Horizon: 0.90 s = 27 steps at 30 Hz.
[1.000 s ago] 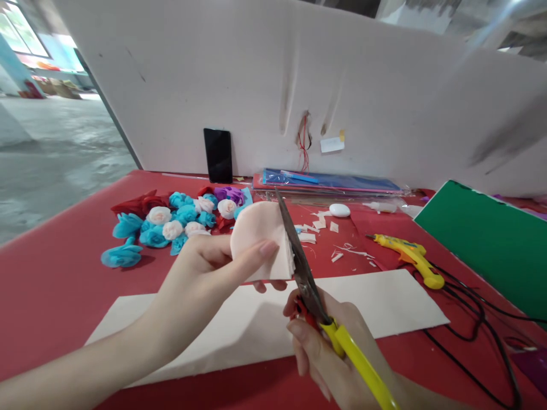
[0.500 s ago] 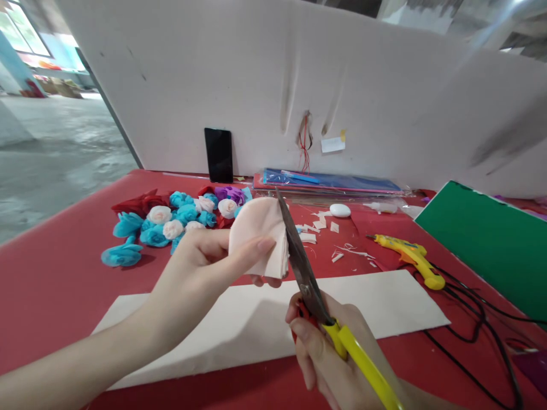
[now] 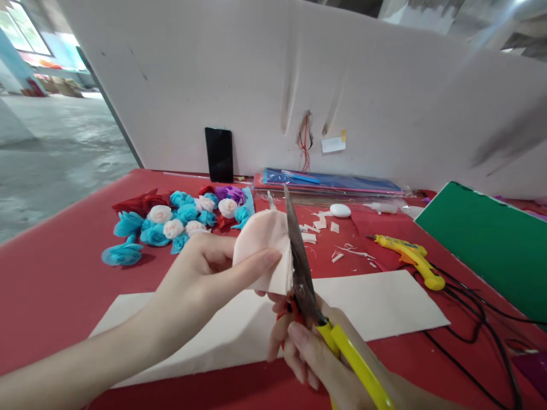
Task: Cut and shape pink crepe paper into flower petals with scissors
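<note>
My left hand (image 3: pixel 213 273) pinches a folded stack of pale pink crepe paper (image 3: pixel 265 239), thumb in front and fingers behind. The paper has a rounded top and a straight lower edge. In my right hand (image 3: pixel 316 347) is a pair of scissors (image 3: pixel 301 267) with worn dark blades and yellow and red handles. The blades are spread around the paper's right side, one in front and the other mostly hidden behind, its tip showing above the top. Beneath both hands lies a long white board (image 3: pixel 384 307).
Blue, pink, red and purple paper flowers (image 3: pixel 186 213) cluster at the left. A phone (image 3: pixel 219 155) leans on the back panel. Paper scraps (image 3: pixel 319 223), a white oval object (image 3: pixel 340 210), a yellow glue gun (image 3: pixel 405 253) with black cable and a green board (image 3: pixel 491 245) lie rightward.
The scissor blades have opened, and the second tip now shows above the paper. Both the paper and my left hand have shifted slightly down and right. My right hand's fingers have spread apart.
</note>
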### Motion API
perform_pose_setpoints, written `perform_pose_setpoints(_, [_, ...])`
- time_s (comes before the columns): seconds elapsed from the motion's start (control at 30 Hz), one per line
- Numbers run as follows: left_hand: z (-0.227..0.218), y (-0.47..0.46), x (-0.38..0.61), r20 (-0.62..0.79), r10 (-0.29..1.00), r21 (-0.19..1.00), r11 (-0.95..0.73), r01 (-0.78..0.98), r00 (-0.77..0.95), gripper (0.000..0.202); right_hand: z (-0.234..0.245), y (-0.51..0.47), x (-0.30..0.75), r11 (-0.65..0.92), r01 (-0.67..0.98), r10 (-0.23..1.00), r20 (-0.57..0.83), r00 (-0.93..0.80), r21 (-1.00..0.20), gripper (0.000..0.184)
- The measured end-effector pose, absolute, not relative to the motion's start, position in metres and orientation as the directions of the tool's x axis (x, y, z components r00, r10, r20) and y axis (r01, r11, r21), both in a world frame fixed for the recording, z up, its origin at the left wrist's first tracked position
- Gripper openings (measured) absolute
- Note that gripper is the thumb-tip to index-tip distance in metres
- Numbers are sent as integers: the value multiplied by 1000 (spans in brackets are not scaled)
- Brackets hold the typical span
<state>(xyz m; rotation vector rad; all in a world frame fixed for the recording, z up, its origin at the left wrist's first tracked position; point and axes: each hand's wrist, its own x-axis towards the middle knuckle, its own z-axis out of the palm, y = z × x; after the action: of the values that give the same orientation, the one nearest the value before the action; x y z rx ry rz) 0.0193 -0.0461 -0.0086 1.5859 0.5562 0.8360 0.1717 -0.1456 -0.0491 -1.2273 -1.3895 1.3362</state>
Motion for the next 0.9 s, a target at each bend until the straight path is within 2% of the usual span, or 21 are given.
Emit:
perform_pose_setpoints(0.2, [-8, -47, 20, 181, 746, 978, -202, -41, 641, 30, -35, -143, 166, -176, -3, 975, -174, -138, -984, 47])
perform_pose_setpoints(0.33, [-8, -48, 20, 205, 785, 958, -284, 46, 584, 33, -32, -143, 165, -178, 31, 977, -181, -117, -983, 55])
perform_pose_setpoints(0.57, [-11, -47, 20, 156, 764, 981, -192, -10, 626, 32, -37, -145, 167, -122, 53, 988, -126, -92, -991, 49])
perform_pose_setpoints(0.8, [-7, -42, 20, 90, 764, 995, -99, -21, 639, 32, -38, -144, 170, -94, 199, 992, -110, -68, -976, 41])
perform_pose_setpoints(0.9, [-7, -42, 18, 123, 772, 989, -147, -14, 623, 33, -37, -146, 171, -98, 187, 993, -109, -51, -977, 41])
